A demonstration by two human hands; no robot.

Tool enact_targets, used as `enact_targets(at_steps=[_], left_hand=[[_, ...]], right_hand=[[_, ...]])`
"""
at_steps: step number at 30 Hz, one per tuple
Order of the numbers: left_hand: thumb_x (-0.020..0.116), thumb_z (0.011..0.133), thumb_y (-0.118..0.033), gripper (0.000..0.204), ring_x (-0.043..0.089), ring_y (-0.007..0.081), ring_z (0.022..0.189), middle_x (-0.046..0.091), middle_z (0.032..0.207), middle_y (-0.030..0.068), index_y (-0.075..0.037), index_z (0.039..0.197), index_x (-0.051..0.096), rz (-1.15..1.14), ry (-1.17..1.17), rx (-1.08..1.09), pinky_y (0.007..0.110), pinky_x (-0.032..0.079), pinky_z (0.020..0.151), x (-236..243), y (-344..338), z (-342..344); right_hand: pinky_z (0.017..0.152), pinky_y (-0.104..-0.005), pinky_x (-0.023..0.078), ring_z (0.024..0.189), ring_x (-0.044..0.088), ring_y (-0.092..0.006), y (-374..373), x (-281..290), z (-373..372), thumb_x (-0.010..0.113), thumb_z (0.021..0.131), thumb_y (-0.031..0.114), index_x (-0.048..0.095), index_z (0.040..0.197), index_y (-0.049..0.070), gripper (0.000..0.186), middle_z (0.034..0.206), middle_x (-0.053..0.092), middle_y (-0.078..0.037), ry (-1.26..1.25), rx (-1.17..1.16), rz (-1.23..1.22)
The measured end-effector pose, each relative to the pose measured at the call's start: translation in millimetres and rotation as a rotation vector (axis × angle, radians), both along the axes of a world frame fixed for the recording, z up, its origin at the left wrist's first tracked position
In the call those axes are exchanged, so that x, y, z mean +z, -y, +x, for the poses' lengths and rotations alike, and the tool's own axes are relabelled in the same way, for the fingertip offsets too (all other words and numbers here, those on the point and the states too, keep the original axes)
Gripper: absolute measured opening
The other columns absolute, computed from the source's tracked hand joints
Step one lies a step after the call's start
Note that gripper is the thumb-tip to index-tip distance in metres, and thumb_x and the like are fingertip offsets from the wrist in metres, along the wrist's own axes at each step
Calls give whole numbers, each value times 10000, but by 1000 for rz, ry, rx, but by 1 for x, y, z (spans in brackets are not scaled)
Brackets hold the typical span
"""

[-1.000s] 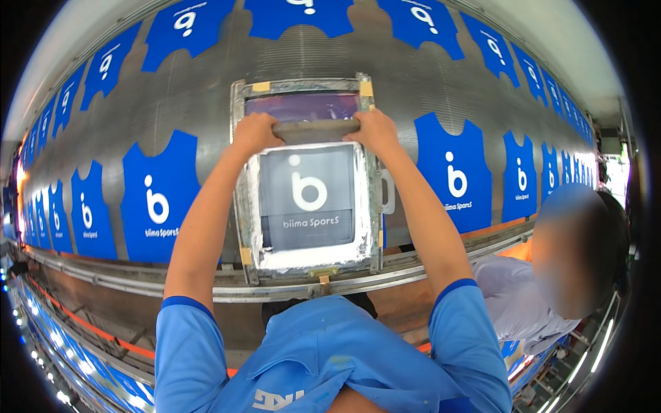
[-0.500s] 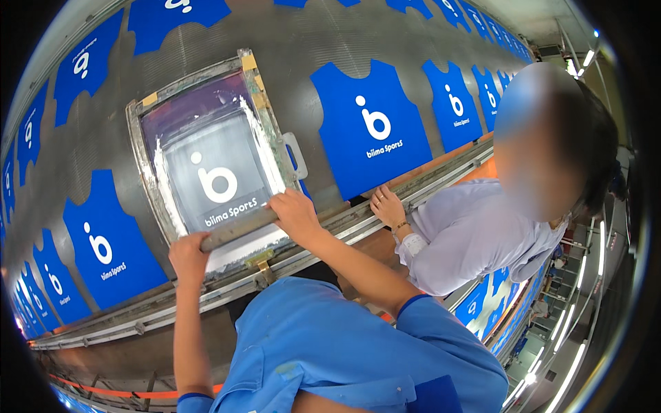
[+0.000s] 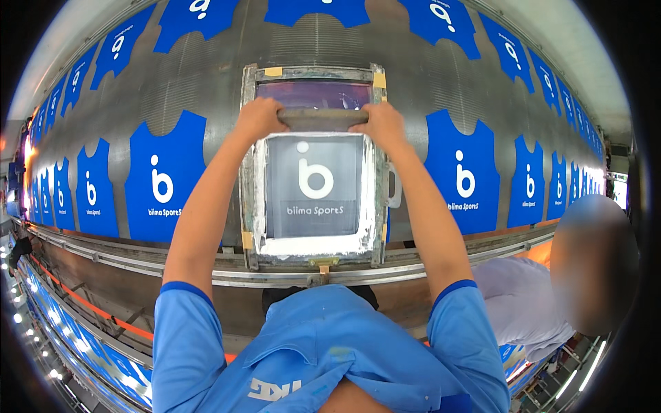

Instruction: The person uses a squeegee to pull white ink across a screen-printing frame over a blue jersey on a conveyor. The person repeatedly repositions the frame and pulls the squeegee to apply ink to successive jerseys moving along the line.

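Observation:
My left hand (image 3: 263,120) and my right hand (image 3: 379,125) grip either end of a long grey squeegee (image 3: 323,118), which lies across the far part of a metal-framed printing screen (image 3: 379,220). White ink (image 3: 318,245) borders the screen's grey middle, where a white logo shows. Purple film shows beyond the squeegee. Blue cut fabric panels (image 3: 165,196) with white prints lie on both sides of the frame.
The long grey printing table (image 3: 228,82) carries rows of more blue panels (image 3: 447,27). A metal rail (image 3: 427,260) runs along its near edge. A co-worker in a pale top (image 3: 516,303) is close by at my lower right.
Half a second ago the squeegee was at the screen's near end; both hands have moved it to the far end. The view has swung back leftward, so the co-worker sits lower right.

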State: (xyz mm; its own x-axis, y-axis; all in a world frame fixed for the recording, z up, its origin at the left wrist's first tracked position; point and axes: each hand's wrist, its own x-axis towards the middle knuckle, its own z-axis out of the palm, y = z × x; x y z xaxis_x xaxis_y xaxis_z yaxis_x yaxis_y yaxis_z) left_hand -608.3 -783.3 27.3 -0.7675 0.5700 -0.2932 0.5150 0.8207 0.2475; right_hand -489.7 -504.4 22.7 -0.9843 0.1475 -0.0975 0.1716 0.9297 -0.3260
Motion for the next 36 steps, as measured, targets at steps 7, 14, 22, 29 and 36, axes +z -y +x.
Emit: enact_targets(at_steps=[7,14,22,29,36], left_hand=[[835,701,-357,328,705,330,930,745,946,116,-147,947,782,37,30,-11,460,566,816,-13,-22,-13],[835,722,-258,199,710,301,811,732,819,52,-219,911,787,116,-21,12,446,564,718,-23,49,159],[836,731,-331,301,695,262,826,722,815,41,-156,953,732,266,-233,-85,424,496,767,-20,101,308],[805,678,-647,597,700,328,756,700,759,105,-84,852,715,72,-23,-32,438,537,687,-20,48,260],[858,591,-703,844,727,360,878,746,917,229,44,973,768,20,529,-129,450,561,793,-58,34,179]], right_hand=[[831,-438,553,986,691,-314,-19,-18,-15,891,691,400,751,1016,77,479,948,736,-138,106,-78,-60],[752,-426,527,873,635,-302,49,-16,154,865,725,247,739,937,89,293,914,691,-82,-24,12,-109],[800,-380,499,919,610,-271,89,-12,294,869,572,65,674,971,107,445,949,674,-41,-95,128,-104],[729,-460,521,840,664,-344,70,-1,227,812,763,519,687,917,30,528,833,692,-133,217,156,-113],[753,-445,525,864,694,-343,35,-33,153,805,713,662,719,904,-49,741,888,712,-220,623,297,-240]])
